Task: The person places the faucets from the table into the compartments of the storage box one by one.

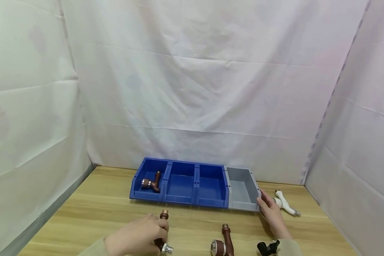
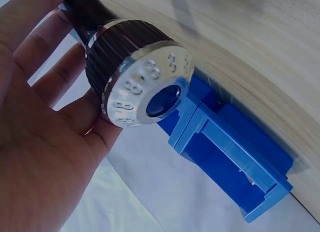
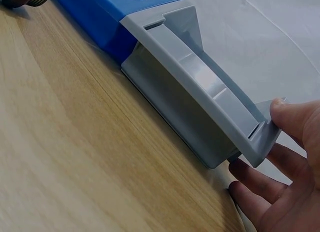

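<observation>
My left hand grips a dark brown tap just above the table, in front of the blue bins. Its threaded end pokes out past the fingers, and the ribbed knob with a silver face shows large in the left wrist view. At the right end of the bin row, my right hand holds the front corner of the grey bin. The thumb lies over the side rim and the fingers are on the outside below it.
Three blue bins adjoin the grey one; the leftmost contains a brown tap. Another brown tap and a black fitting lie near the front. A white tap lies right of the bins. White cloth walls surround the table.
</observation>
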Demonstrator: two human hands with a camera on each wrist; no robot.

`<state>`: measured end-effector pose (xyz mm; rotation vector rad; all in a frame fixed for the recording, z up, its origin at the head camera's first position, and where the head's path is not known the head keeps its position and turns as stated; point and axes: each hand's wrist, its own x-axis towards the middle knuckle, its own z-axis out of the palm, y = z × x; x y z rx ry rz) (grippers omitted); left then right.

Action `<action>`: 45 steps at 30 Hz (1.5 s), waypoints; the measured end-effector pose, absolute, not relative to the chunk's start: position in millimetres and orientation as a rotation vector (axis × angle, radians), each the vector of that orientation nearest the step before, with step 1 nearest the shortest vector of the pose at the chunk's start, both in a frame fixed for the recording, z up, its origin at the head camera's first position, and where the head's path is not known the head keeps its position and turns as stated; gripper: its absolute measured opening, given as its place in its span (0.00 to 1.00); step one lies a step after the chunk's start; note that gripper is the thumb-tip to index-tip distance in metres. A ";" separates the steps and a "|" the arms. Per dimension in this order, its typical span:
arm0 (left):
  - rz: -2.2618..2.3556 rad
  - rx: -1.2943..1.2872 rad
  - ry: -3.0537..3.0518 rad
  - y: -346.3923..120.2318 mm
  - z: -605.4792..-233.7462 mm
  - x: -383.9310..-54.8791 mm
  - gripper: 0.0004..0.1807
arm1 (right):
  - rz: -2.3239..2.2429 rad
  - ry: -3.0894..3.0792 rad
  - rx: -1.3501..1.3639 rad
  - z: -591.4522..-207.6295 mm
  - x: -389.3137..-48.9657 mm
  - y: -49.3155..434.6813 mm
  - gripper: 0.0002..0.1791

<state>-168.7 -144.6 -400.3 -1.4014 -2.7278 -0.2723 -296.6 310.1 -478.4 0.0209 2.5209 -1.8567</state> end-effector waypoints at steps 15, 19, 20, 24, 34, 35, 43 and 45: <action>-0.262 -1.391 -2.689 -146.2 -399.2 -170.9 0.11 | -1.870 2.491 -0.039 -477.0 -303.3 309.5 0.37; -0.266 -1.388 -2.712 -145.7 -400.7 -170.6 0.10 | -1.882 2.476 -0.020 -480.6 -300.7 306.3 0.36; -0.270 -1.388 -2.720 -145.3 -401.1 -170.5 0.09 | -1.884 2.478 -0.015 -481.1 -299.9 305.7 0.36; -0.263 -1.385 -2.719 -144.1 -401.5 -170.4 0.09 | -1.888 2.496 -0.026 -480.8 -298.2 304.6 0.37; -0.220 -1.422 -2.697 -142.7 -397.4 -175.2 0.12 | -1.876 2.514 -0.026 -478.0 -297.4 308.5 0.36; -0.211 -1.425 -2.679 -142.4 -397.2 -175.2 0.12 | -1.880 2.511 -0.026 -477.8 -297.3 308.9 0.36; -0.198 -1.426 -2.658 -140.3 -396.8 -177.6 0.11 | -1.894 2.507 -0.065 -479.9 -296.3 312.0 0.37; -0.204 -1.426 -2.681 -139.9 -395.7 -178.1 0.10 | -1.895 2.508 -0.068 -480.6 -296.4 312.6 0.37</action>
